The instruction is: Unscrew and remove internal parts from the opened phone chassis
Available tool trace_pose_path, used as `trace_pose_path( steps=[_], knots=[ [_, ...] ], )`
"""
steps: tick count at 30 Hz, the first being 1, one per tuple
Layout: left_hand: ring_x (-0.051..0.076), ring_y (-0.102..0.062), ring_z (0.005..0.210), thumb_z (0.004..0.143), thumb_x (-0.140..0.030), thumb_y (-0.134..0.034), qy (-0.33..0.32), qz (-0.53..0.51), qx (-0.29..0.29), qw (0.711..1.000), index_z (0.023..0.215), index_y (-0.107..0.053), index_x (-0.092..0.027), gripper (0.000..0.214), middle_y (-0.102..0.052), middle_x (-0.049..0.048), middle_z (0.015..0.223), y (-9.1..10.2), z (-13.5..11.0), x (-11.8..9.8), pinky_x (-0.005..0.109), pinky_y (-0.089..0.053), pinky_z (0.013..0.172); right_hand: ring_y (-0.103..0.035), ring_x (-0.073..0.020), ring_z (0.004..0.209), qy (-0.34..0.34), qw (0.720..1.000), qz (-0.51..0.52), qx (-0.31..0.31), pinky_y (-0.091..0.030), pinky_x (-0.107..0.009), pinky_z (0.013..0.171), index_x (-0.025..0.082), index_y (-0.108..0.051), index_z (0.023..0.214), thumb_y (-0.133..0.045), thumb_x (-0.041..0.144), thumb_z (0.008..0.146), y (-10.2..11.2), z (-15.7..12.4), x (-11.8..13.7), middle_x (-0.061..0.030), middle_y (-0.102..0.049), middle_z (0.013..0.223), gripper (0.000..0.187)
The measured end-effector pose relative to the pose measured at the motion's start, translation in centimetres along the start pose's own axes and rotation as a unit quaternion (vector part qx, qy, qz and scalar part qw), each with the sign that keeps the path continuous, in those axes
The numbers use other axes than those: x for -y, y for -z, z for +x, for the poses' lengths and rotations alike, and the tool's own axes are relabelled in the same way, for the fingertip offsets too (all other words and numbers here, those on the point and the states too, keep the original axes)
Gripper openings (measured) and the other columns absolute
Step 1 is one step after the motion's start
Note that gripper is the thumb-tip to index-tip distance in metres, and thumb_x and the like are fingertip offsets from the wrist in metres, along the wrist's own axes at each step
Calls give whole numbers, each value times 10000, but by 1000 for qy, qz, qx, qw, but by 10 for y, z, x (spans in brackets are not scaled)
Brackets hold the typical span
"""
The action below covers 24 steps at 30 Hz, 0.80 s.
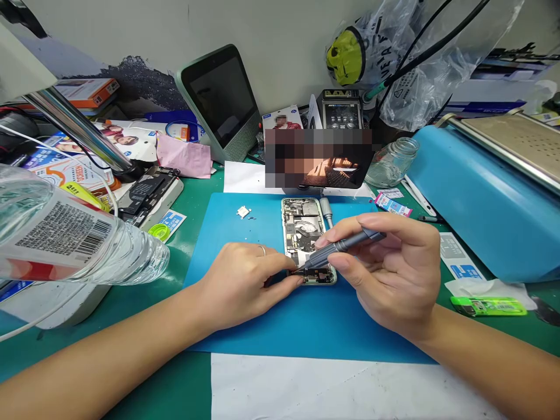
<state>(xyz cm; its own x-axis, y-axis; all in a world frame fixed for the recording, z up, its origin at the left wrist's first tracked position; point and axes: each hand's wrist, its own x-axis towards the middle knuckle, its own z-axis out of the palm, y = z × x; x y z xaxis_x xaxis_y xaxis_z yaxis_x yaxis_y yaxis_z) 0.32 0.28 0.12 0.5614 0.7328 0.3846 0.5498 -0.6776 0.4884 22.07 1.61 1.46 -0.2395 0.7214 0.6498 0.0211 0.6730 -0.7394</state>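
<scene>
The right grip (398, 274) is closed around a grey screwdriver (326, 255); the left grip (240, 280) meets an opened phone (308, 227), whether holding anything unclear. The phone lies between the grips, seemingly mid-work: cover off, insides bare. Beyond the left grip, small loose parts (244, 212) rest on a blue mat (284, 329).

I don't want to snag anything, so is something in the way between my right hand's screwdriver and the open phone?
Nothing visible blocks it. Your right hand holds the screwdriver with its tip at the lower end of the open phone; your left hand has its fingers close beside that tip. Contact is too small to tell.
</scene>
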Motion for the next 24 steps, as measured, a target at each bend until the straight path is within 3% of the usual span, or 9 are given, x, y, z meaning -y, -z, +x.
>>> trace_pose_path(
  steps=[14,24],
  knots=[
    [108,-601,579,978,-241,-594,1,-13,9,1000,956,-715,-192,133,-694,-29,714,1,-2,1,246,-386,544,-728,-166,814,0,1000,-14,-20,-675,-307,671,318,-564,1228,-725,35,823,0,-1,-1,0,-684,972,519],
    [114,-581,564,985,-253,-591,3,-18,14,1000,942,-722,-188,152,-653,-29,663,0,-2,1,252,-374,550,-728,-159,844,0,1000,-12,-18,-673,-304,723,313,-557,1248,-715,18,824,0,-1,-2,1,-682,992,541]
  ],
)
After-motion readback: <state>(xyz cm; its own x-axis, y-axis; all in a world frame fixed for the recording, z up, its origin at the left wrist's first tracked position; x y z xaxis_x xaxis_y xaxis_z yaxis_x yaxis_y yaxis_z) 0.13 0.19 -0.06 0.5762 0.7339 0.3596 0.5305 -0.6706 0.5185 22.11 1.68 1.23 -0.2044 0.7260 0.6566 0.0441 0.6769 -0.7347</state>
